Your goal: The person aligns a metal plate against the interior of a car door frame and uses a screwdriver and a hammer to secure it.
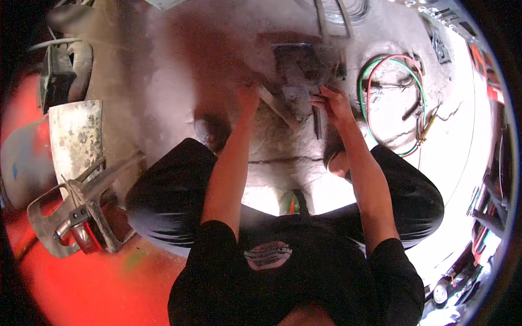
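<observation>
I squat with both forearms reaching forward over a grey, cracked floor. My left hand is smeared and lies in reddish shadow beside the upper end of a flat, pale metal bar. Whether its fingers grip the bar is unclear. To the right, my right hand has its fingers drawn together, pointing left at the edge of a grey block-like metal piece. What they pinch, if anything, is too small to make out. Below those fingertips a dark, narrow rod points toward me. A dark, box-shaped metal piece sits just beyond.
Red and green hoses lie looped at the right, ending near a brass-coloured fitting. A wire coil is at the far edge. Left are a curved, stained metal plate and a steel frame. My shoes flank the work.
</observation>
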